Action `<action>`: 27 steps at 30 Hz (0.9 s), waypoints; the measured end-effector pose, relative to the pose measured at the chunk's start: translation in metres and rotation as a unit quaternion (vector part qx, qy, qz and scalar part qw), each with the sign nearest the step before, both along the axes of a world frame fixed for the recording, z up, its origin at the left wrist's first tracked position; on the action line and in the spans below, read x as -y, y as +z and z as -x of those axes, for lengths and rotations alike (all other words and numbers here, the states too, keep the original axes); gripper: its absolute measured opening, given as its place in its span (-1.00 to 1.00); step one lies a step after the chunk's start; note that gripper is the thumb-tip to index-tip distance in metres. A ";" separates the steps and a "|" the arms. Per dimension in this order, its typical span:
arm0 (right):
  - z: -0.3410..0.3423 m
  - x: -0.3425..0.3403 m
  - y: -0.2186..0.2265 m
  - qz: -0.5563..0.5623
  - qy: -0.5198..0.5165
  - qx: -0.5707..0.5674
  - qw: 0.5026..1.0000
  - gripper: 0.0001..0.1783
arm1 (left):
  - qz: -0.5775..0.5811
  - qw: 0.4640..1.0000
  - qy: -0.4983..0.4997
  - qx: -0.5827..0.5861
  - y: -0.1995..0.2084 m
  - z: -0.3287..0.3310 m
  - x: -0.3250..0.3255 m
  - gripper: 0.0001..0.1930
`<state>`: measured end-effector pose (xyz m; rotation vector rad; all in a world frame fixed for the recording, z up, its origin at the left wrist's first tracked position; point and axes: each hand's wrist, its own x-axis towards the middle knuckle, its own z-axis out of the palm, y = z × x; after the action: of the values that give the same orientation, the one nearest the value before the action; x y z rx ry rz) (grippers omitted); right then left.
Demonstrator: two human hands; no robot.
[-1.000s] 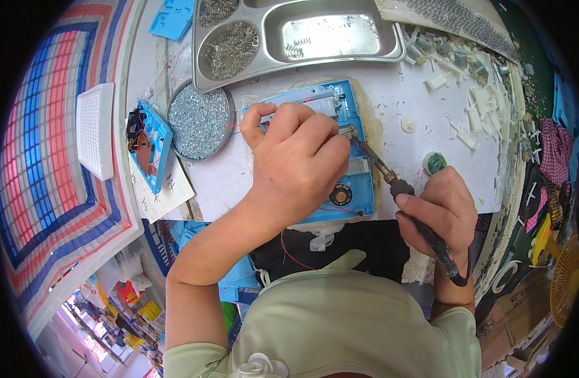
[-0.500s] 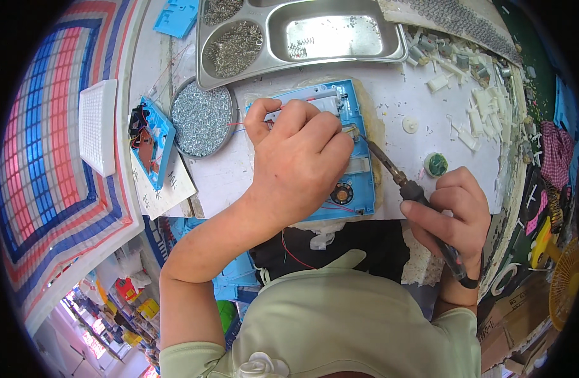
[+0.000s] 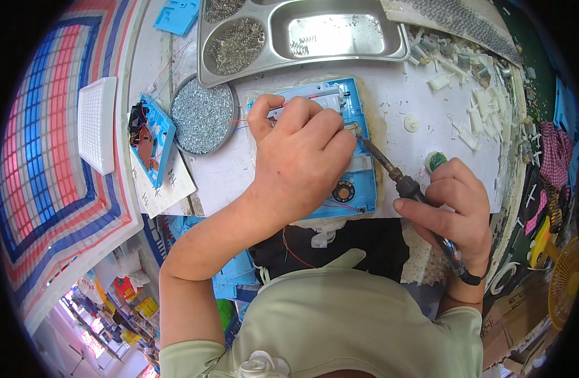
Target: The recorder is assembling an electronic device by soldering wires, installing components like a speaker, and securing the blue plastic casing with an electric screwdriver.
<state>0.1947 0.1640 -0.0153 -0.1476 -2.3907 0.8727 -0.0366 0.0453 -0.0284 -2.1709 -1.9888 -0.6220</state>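
My right hand [image 3: 453,205] is wrapped round the handle of a soldering iron [image 3: 409,187]. Its tip reaches the area beside my left fingers, over a blue plastic casing [image 3: 358,112]. Bent over that casing, my left hand [image 3: 302,154] has its fingers drawn together; what they pinch is hidden under them. Thin red and blue wires [image 3: 239,121] stick out on the hand's left side. Inside the casing, a round speaker [image 3: 343,191] and a pale fitting [image 3: 360,164] show to the right of my left hand.
A grey dish [image 3: 233,133] of small metal pieces sits left of the casing, near another blue casing with wiring [image 3: 156,142]. A steel tray [image 3: 340,58] with springs stands behind. White plastic parts [image 3: 477,120] lie scattered at right, near a small green-topped container [image 3: 435,162].
The soldering iron and my right hand have shifted slightly left. My left hand stays over the casing with hardly any movement.
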 end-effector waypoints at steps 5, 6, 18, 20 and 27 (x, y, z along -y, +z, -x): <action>0.004 -0.009 0.010 -0.006 0.010 0.009 1.000 -0.44 | -0.004 1.000 0.001 -0.003 -0.001 0.000 0.000 -0.76; 0.003 -0.010 0.011 -0.007 0.002 0.008 1.000 -0.45 | -0.002 1.000 0.001 -0.001 -0.001 0.000 0.000 -0.76; -0.018 0.001 0.011 0.028 -0.080 -0.011 0.996 -0.45 | -0.014 1.000 -0.001 0.003 -0.001 -0.001 -0.001 -0.81; -0.019 0.000 0.012 0.020 -0.078 -0.010 0.997 -0.46 | -0.032 0.999 -0.003 0.003 -0.002 -0.002 -0.003 -0.89; -0.019 -0.001 0.013 0.015 -0.077 -0.003 0.997 -0.49 | -0.037 0.999 0.000 0.002 -0.002 -0.002 -0.004 -0.86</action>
<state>0.2139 0.1650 -0.0020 -0.3366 -2.3264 0.8362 -0.0342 0.0489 -0.0307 -2.1289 -1.9352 -0.6881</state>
